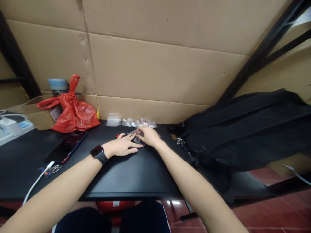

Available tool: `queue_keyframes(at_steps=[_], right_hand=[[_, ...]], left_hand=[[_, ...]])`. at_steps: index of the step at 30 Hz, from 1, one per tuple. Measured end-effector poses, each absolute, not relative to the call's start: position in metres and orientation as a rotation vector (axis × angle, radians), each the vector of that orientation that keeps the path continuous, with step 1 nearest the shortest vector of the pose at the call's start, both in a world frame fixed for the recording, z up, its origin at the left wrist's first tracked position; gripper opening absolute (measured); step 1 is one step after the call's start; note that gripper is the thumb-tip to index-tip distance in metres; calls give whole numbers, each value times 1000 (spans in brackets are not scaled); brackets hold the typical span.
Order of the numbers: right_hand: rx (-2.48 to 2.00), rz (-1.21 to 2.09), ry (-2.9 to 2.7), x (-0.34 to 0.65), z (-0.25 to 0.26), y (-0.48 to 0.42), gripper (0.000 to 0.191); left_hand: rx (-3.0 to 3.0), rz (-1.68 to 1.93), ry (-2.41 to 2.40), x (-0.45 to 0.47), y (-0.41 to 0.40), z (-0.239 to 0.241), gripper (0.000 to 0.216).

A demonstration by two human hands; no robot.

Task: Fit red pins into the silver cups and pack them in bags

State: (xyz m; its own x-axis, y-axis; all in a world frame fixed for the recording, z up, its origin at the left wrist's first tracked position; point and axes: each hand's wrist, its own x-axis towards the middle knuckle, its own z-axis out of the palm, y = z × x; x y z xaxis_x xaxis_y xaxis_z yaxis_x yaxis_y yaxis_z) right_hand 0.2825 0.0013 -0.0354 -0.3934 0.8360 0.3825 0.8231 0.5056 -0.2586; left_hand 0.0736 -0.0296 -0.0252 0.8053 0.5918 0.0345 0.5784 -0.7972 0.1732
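My left hand lies palm down on the black table, its fingers stretched out and spread, with the fingertips at a small clear plastic bag. A smartwatch is on that wrist. From the other side, my right hand pinches at the same bag with thumb and forefinger. The bag's contents are too small to make out. A small red item shows beside my left fingers. Just behind the hands lie several filled clear packets and a stack of clear bags.
At the left are a red plastic bag, a cardboard box, a phone on a white cable and a keyring. A black backpack fills the right side. Cardboard panels wall the back.
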Motion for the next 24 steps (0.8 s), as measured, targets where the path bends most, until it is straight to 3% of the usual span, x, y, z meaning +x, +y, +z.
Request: queue_keyframes(at_steps=[7, 13, 18, 20, 24], right_hand=[[-1082, 288, -2503, 295, -25, 3, 13], [-1138, 479, -2548, 310, -15, 0, 22], [-1144, 490, -2583, 316, -20, 5, 54], [-1163, 469, -2558, 316, -23, 7, 47], [-1186, 425, -2463, 312, -26, 11, 14]], left_hand=[[2902, 299, 911, 71, -27, -19, 30], [2918, 440, 1083, 73, -29, -19, 35], [2823, 548, 1256, 82, -28, -23, 40], [2768, 590, 1339, 84, -25, -25, 36], [2619, 691, 1431, 82, -19, -30, 28]])
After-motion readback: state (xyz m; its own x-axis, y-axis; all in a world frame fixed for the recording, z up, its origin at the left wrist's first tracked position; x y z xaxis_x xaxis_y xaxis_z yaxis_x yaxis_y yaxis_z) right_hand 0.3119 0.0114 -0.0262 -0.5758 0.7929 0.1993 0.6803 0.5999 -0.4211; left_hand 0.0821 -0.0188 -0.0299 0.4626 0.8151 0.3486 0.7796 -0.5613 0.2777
